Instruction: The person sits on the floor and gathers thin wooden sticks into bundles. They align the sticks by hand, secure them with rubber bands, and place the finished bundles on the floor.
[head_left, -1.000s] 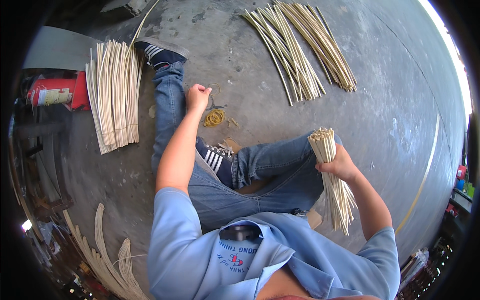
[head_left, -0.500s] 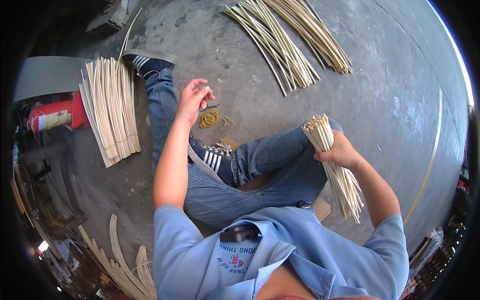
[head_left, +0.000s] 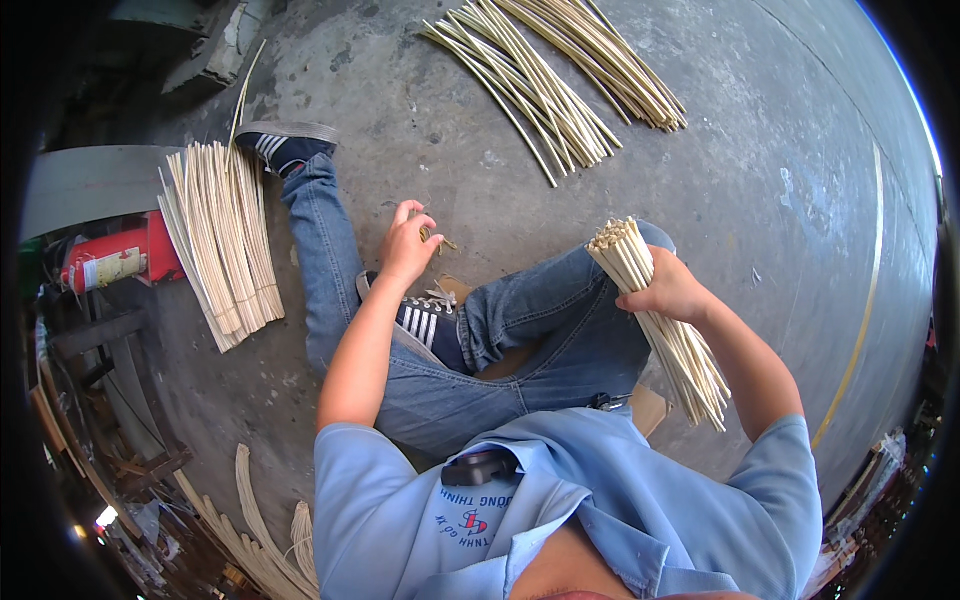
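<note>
Right hand: pale, slender, round wooden-stick bundle is being clenched, centre-right of frame | Left hand: being held half-curled at thin yellow bands, frame centre; grasp cannot be told | Risk: slippage of splayed sticks is being invited should grip be relaxed

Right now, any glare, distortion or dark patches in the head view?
Head view: fisheye bends the floor line and the corners go black; head view: glare along the upper right edge, a small bright spot lower left; head view: stick bundle in the right hand reads fairly clear, left-edge clutter sits dark.
</note>
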